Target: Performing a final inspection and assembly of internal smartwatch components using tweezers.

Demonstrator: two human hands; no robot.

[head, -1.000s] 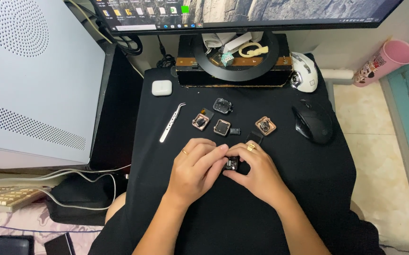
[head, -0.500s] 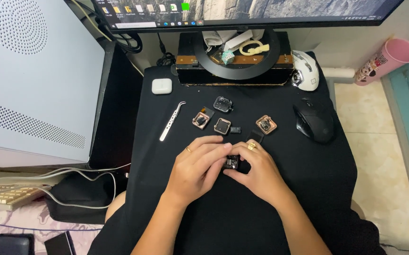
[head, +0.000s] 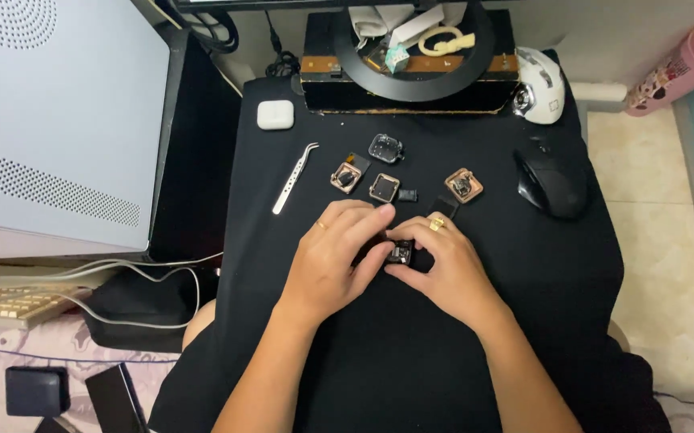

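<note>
Head view: both hands meet mid-desk over the black cloth (head: pixel 411 361). Left hand (head: pixel 335 256) curled, fingertips pinching a small dark square part (head: pixel 401 254) from its left side. Right hand (head: pixel 439 265), gold ring on one finger, also curled, fingers closed on the same part from the right. So the part sits between the two hands' fingertips, held by both, just above the cloth.

Just beyond the fingertips: three copper-rimmed square cases, one (head: pixel 349 175) ahead-left, one (head: pixel 384 188) straight ahead, one (head: pixel 463 184) ahead-right. A clear square piece (head: pixel 385 148) lies further out. Metal tweezers (head: pixel 295 177) lie left of the left hand, apart from it. White earbud case (head: pixel 275 115) far ahead-left. Black mouse (head: pixel 554 183) to the right of the right hand, well apart; white mouse (head: pixel 541 86) beyond it.
</note>
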